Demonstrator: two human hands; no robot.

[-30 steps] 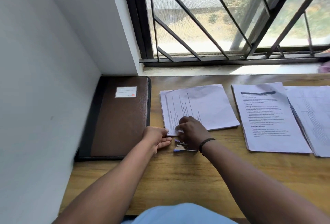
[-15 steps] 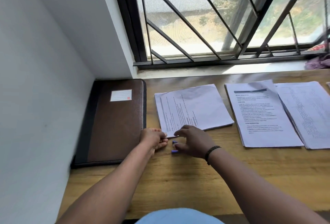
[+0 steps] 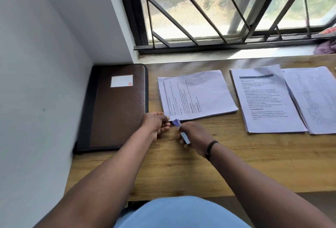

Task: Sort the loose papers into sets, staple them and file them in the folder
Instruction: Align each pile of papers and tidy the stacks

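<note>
My left hand point(image 3: 154, 120) pinches the limp paper set point(image 3: 196, 95) at its near-left corner; my right hand point(image 3: 194, 135) grips the stapler point(image 3: 181, 131) just beside it.

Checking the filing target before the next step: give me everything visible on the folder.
The folder is dark brown with a leather-like grain, a black spine strip along its left edge and black edging. A white ruled label with a small red mark sits near its top. It lies closed and flat on the wooden desk, tucked against the wall, left of the nearest paper set. The left hand lies at its right edge.
</note>
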